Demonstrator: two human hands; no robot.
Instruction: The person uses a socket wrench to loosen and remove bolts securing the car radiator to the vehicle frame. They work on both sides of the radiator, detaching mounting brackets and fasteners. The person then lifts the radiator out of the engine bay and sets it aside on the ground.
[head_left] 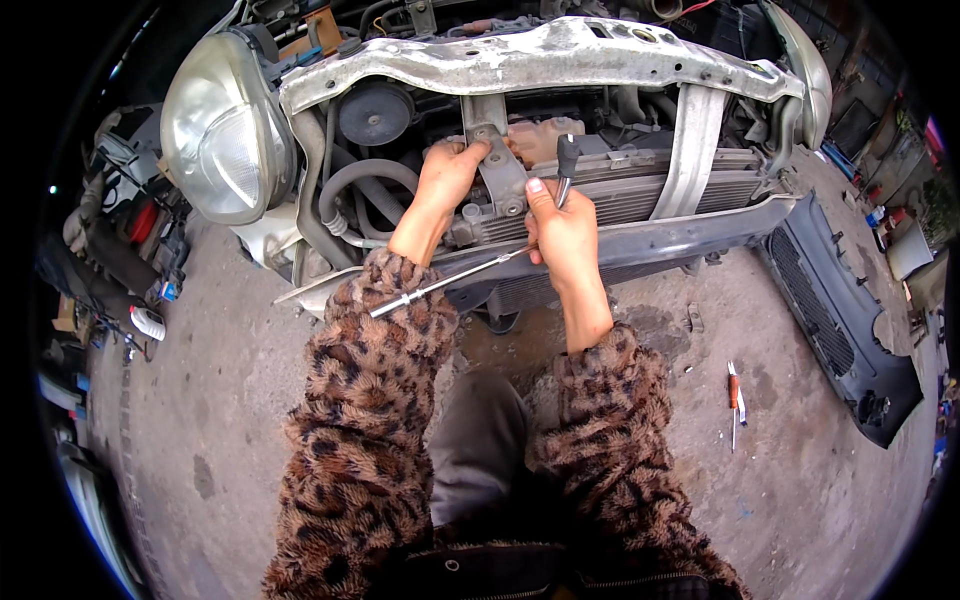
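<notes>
In front of me is the opened front end of a car, its metal crossbeam [520,62] running along the top. My left hand [447,183] is closed at the upper part of a grey metal bracket [497,165], thumb pressed on its face. My right hand [566,232] grips a socket wrench [455,284]. Its black handle end sticks up above the fist, and its long thin metal bar slants down left to a socket end over my left sleeve. Whether handle and bar join is hidden in my palm. The right thumb lies by the bracket's lower end.
Behind the bracket is a radiator [630,190]; a cloudy headlight [222,130] is at the left and a round black horn [375,112] beside it. A detached black bumper part [815,300] and a red-handled screwdriver [734,392] lie on the concrete floor at right. Clutter lines both sides.
</notes>
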